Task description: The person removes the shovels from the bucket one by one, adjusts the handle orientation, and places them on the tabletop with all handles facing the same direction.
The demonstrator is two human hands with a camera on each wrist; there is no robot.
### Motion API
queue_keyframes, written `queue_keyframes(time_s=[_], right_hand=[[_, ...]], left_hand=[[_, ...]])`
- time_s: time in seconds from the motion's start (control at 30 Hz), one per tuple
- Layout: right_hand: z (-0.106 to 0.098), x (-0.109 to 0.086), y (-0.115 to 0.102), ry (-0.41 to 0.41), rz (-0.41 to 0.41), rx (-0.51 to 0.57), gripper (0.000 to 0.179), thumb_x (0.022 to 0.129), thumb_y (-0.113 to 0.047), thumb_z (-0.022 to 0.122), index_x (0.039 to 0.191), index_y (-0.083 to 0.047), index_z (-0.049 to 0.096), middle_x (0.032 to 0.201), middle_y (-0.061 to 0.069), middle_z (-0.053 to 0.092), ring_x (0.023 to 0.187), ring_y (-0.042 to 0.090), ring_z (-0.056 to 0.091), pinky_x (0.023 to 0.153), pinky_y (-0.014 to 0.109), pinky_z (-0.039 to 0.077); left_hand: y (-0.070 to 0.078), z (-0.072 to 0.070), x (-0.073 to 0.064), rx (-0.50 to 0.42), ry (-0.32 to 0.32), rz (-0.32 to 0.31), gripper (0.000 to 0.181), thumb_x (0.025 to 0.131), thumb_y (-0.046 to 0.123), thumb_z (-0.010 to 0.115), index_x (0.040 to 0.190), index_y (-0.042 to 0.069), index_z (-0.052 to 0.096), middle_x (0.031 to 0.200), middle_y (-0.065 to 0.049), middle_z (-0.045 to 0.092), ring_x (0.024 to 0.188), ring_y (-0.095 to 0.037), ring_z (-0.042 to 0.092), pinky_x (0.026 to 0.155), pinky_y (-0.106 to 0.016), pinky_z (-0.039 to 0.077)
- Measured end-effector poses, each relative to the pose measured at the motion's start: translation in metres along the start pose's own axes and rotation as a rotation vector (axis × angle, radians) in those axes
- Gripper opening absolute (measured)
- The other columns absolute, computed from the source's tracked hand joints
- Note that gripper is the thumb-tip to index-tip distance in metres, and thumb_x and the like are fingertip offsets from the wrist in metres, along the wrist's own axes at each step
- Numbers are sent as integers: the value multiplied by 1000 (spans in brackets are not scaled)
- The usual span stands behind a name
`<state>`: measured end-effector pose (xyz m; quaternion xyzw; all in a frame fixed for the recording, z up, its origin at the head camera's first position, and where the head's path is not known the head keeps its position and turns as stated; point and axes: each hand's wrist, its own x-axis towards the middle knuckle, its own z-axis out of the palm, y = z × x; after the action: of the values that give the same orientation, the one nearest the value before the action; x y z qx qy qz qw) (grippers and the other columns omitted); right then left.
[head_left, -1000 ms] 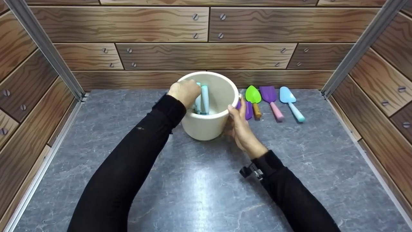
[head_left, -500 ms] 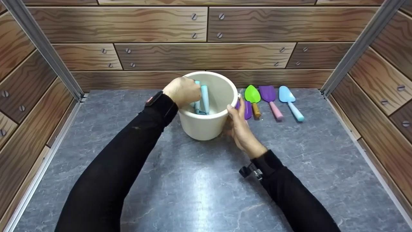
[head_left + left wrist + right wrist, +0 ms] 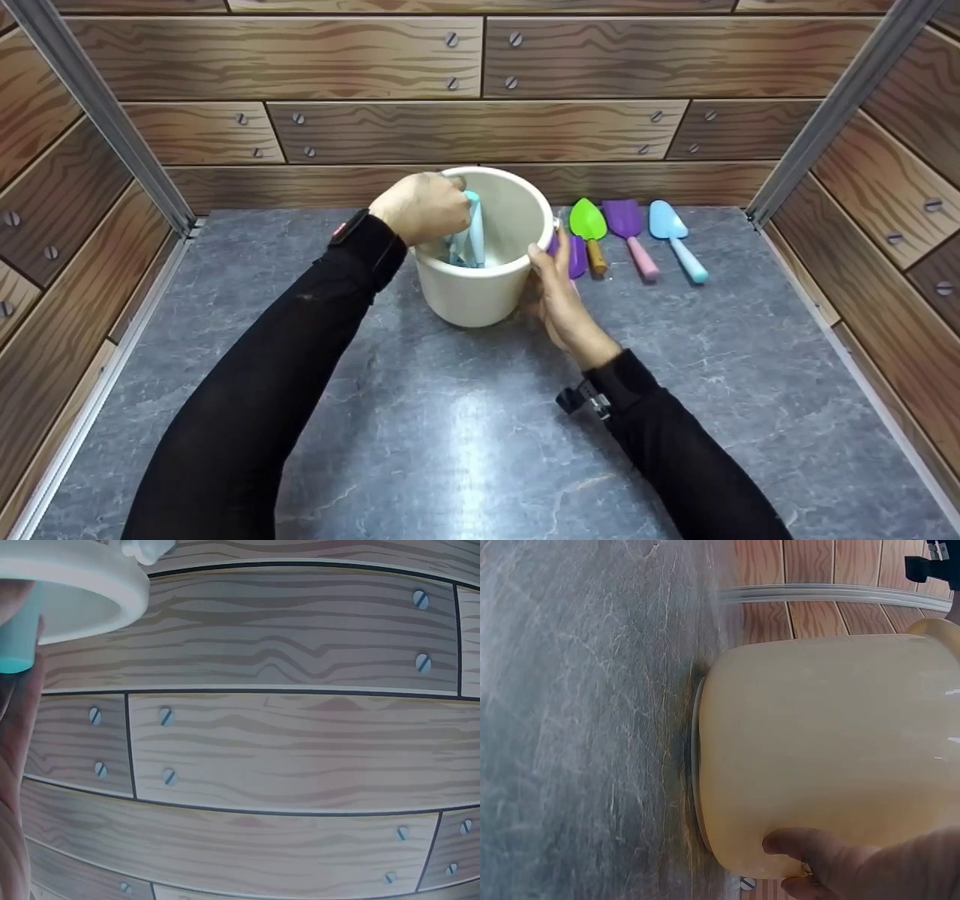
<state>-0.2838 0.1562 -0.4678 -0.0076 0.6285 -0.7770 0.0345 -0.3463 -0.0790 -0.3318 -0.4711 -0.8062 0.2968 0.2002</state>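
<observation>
A cream bucket [image 3: 480, 296] stands upright on the grey surface, its mouth facing up. Over its left rim reaches my left hand [image 3: 424, 208], curled around a light blue handle [image 3: 19, 637] whose end shows below the fingers in the left wrist view. Another light blue handle [image 3: 476, 231] leans inside the bucket, close beside that hand. The lower ends of these tools are mostly hidden by the wall. My right hand [image 3: 566, 307] holds the bucket's right side, thumb at the rim and fingers along the outside; two fingertips [image 3: 787, 841] lie against the wall in the right wrist view.
Right of the bucket lie a green shovel [image 3: 588, 219] with a brown handle, a purple shovel [image 3: 624, 217] with a pink handle, and a light blue shovel [image 3: 667, 220]. A further purple piece [image 3: 577, 256] is partly behind my right hand. Wood-patterned walls [image 3: 375, 131] enclose the surface.
My left hand has shifted slightly left and up at the bucket's rim, and its wrist has turned. The light blue handle beside it now tilts more. My right hand stays on the bucket.
</observation>
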Motion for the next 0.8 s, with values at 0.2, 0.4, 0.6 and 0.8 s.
queue_keyframes(time_s=[0.2,0.4,0.6,0.8], right_hand=[[1,-1,-1,-5,-2,8,94,115,-44,51,188,-41,-9,200,17,-3,183,53,14,129,101,25],[1,-1,-2,-9,4,9,93,116,-44,50,188,-41,-9,200,16,2,183,51,16,132,98,26],[0,0,-1,-10,15,3,94,116,-44,51,187,-43,-10,200,19,3,182,53,18,135,95,26],[1,0,-1,-6,8,-3,92,117,-45,51,188,-42,-8,200,17,0,184,50,13,134,96,25]], left_hand=[[-8,-3,-5,3,55,0,17,101,7,78,91,15,90,95,-1,87,91,-20,77,67,-32,69],[-18,-11,-9,1,66,-43,15,103,14,77,101,13,92,105,-2,89,94,-22,78,73,-34,72],[-23,-18,-16,-9,106,-75,17,104,10,75,104,9,92,105,-3,89,93,-23,77,71,-35,72],[-30,-24,-24,-38,119,-111,15,103,4,76,104,8,90,103,-5,87,94,-26,76,73,-38,73]])
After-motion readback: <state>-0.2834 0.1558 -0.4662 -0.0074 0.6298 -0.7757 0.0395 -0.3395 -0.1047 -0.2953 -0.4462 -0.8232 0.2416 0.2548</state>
